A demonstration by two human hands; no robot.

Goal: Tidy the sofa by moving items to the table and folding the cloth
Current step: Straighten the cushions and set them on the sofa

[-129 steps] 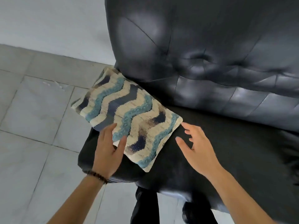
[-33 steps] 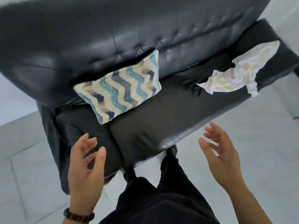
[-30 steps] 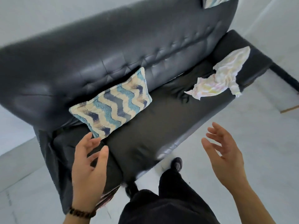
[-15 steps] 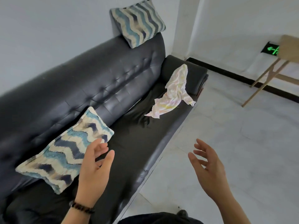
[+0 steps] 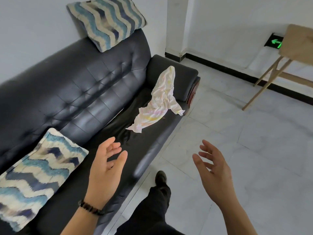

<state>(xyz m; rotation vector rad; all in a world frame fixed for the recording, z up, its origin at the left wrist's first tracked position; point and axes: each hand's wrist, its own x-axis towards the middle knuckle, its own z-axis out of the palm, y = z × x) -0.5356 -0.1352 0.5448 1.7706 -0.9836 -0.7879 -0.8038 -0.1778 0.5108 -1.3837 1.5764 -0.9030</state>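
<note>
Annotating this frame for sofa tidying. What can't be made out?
Head view only:
- table: cut by the right edge; most of its top out of frame.
- near pillow: cropped by the left edge.
- cloth: crumpled; its folds hide its shape and whatever lies under.
- green sign: partly behind the table.
- sofa seat: patch hidden by the left hand.

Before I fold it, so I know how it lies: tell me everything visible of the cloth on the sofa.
The cloth is pale fabric, white with faint yellow and pink marks, crumpled. It drapes from the far armrest of the black sofa down onto the seat, one corner at the seat's front edge. Only the sofa touches it; the left hand and right hand hover open, short of it.
</note>
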